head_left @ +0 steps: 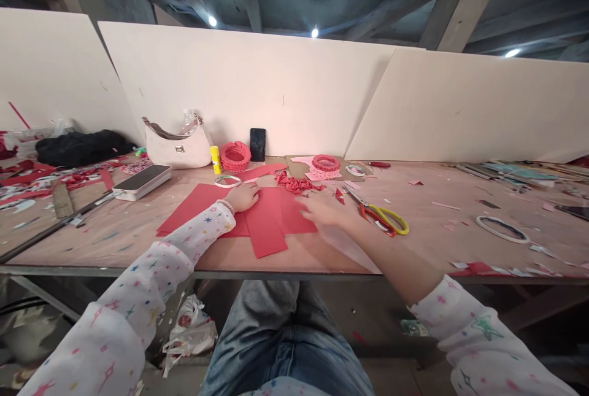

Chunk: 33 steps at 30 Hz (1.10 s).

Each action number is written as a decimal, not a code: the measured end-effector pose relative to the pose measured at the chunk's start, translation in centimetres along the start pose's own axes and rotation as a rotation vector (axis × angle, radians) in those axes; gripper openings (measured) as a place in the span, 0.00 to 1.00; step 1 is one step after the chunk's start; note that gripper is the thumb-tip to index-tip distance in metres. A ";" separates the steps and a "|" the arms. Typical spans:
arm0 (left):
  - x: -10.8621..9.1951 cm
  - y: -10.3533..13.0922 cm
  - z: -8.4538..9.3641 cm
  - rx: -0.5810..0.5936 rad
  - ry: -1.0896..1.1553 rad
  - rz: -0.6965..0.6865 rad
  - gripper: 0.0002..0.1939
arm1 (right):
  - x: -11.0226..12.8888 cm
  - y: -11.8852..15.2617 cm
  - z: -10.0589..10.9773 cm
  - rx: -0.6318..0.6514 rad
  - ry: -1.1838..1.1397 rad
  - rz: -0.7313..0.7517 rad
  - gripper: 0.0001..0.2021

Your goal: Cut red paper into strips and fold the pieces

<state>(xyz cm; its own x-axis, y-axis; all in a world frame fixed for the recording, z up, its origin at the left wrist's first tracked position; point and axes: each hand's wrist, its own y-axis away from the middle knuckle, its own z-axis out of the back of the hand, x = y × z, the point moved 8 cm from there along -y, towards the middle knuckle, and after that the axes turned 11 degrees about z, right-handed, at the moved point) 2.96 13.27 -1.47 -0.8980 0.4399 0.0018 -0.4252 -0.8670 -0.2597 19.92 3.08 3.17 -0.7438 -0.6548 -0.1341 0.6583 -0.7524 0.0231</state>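
My left hand lies flat on a stack of red paper sheets, its fingers stretched forward. A narrower red paper piece sticks out from the stack towards the table's front edge. Over the right end of the red paper is my right hand, its fingers smeared by motion; whether it touches or holds anything cannot be made out. Just beyond the hands are a crumpled, folded red paper strip and a white ring. Scissors with yellow handles lie to the right of my right hand.
At the back stand a white handbag, a yellow glue stick, red paper rings and a black phone. A white-cased device lies left. Another white ring and paper scraps lie right.
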 end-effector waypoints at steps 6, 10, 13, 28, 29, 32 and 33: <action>1.2 -0.2 -0.3 -0.025 -0.034 0.196 0.18 | 8.6 -3.5 -1.1 -0.007 -0.207 0.311 0.37; 3.1 -0.2 -0.1 0.020 -0.039 0.292 0.19 | 8.2 -4.9 -3.1 0.095 -0.346 0.291 0.44; 4.6 -0.2 0.0 0.044 -0.017 0.296 0.22 | 6.2 -4.9 -3.5 0.118 -0.392 0.267 0.43; 5.5 -0.1 0.7 0.043 0.148 0.221 0.24 | -0.7 -4.6 -4.5 -0.245 -0.562 0.229 0.28; 5.2 -0.1 0.6 0.059 0.157 0.204 0.24 | -0.5 -4.7 -4.7 -0.227 -0.568 0.240 0.32; 4.3 0.0 0.6 0.095 0.141 0.140 0.25 | 0.0 -4.8 -5.3 -0.159 -0.582 0.268 0.38; 4.1 0.1 0.6 0.099 0.127 0.125 0.25 | 0.1 -4.9 -5.4 -0.146 -0.580 0.270 0.38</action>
<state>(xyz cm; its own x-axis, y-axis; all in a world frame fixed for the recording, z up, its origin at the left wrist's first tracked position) -0.79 14.84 -0.90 -0.9259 0.3475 -0.1479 -0.3256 -0.9329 -0.1536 17.28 7.06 -2.30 -0.4649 -0.7825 0.4142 0.8094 -0.5653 -0.1594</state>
